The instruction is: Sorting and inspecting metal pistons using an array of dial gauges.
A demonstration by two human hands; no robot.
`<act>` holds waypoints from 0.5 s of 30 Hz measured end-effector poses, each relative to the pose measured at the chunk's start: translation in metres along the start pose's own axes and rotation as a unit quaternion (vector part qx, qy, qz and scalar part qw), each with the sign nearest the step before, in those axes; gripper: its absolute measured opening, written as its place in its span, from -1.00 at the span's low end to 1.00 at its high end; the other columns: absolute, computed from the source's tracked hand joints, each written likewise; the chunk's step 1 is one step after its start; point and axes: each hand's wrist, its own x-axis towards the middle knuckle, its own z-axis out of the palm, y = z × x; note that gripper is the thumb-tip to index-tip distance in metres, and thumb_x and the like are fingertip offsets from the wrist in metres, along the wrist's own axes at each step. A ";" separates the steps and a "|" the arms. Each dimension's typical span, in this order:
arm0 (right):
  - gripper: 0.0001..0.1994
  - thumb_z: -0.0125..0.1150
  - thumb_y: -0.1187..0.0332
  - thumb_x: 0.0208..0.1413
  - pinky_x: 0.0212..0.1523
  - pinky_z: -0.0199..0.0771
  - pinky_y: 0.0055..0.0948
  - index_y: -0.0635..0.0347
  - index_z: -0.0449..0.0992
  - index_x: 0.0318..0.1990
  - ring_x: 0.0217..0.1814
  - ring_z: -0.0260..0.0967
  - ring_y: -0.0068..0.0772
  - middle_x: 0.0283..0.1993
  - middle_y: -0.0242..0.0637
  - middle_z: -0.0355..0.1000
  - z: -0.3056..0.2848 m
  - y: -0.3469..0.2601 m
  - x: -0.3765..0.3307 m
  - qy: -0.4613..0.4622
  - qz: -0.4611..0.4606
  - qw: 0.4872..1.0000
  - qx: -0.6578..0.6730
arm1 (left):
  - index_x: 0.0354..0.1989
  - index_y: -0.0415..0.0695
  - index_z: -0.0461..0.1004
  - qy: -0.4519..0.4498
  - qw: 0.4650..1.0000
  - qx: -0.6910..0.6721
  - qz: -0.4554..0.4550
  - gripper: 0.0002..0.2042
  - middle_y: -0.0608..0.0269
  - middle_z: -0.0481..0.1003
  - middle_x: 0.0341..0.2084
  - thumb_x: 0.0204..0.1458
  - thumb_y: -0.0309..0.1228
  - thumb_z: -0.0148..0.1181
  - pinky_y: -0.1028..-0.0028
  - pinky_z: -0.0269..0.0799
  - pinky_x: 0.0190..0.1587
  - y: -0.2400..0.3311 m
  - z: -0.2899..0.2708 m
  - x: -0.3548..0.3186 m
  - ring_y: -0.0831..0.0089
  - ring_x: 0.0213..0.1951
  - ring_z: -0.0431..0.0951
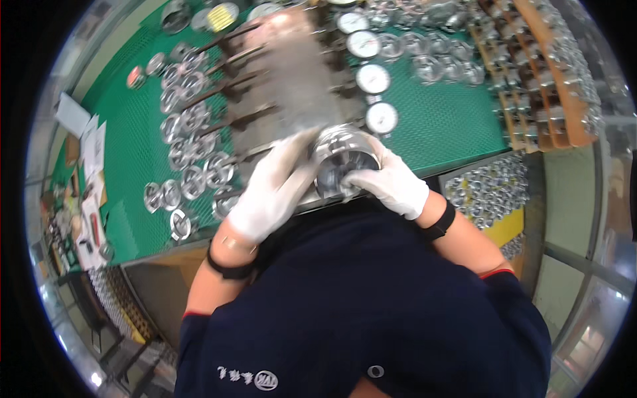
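Both my hands wear white gloves and are close together at the table's front edge. Between them is a shiny round metal ring [336, 164], its hollow side facing me. My right hand [395, 182] grips its right side, with the thumb across the near rim. On the ring's left side, the fingers of my left hand [275, 189] are closed against it; motion blurs them slightly. Just beyond stands a grey metal fixture [298, 86] with several dark rods sticking out to the left. White-faced dial gauges [381, 118] line its right side.
Loose metal rings [193, 180] stand in rows on the green mat [126, 192] at left. More metal rings [428, 66] sit back right, beside orange-brown dividers [554, 99] packed with parts. A bin of small metal parts [488, 189] is below the right edge. Papers [93, 156] lie far left.
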 end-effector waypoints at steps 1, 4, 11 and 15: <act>-0.39 0.19 0.29 0.21 -0.15 0.63 -0.44 0.35 0.15 0.33 -0.10 0.55 -0.33 -0.01 -0.13 0.49 -0.011 -0.012 -0.002 0.008 -0.025 1.000 -0.007 | 0.19 -0.31 0.33 -0.006 0.997 0.055 0.048 -0.56 -0.11 0.50 0.00 0.12 -0.46 0.11 0.27 0.31 0.20 0.004 -0.005 -0.008 0.07 0.02 0.53; -0.57 0.11 0.36 0.24 -0.21 0.57 -0.51 0.27 0.30 0.24 -0.17 0.51 -0.46 -0.05 -0.27 0.47 -0.054 -0.051 -0.029 0.066 0.052 0.982 0.167 | 0.18 -0.29 0.36 0.100 0.994 0.024 -0.043 -0.54 0.08 0.58 -0.06 0.02 -0.63 0.09 0.42 0.38 0.11 0.010 -0.024 -0.024 0.36 -0.12 0.60; -0.71 -0.06 0.28 0.35 -0.45 0.56 -0.50 0.33 0.45 0.00 -0.24 0.51 -0.45 -0.06 -0.16 0.43 -0.255 -0.125 -0.095 0.612 -0.201 0.739 -0.200 | 0.11 -0.32 0.40 0.192 0.889 0.392 -0.138 -0.57 -0.16 0.38 0.14 -0.01 -0.66 0.15 0.19 0.37 0.19 -0.140 -0.075 -0.158 -0.01 0.13 0.44; -0.68 0.15 0.17 0.26 -0.55 0.49 -0.52 0.11 0.40 0.06 -0.56 0.44 -0.45 -0.25 -0.32 0.52 -0.357 -0.127 -0.150 0.687 -0.062 0.723 -0.039 | 0.09 -0.18 0.43 0.152 0.853 0.455 -0.208 -0.51 -0.12 0.29 0.22 -0.12 -0.63 0.25 0.11 0.32 0.23 -0.165 -0.036 -0.161 -0.13 0.20 0.33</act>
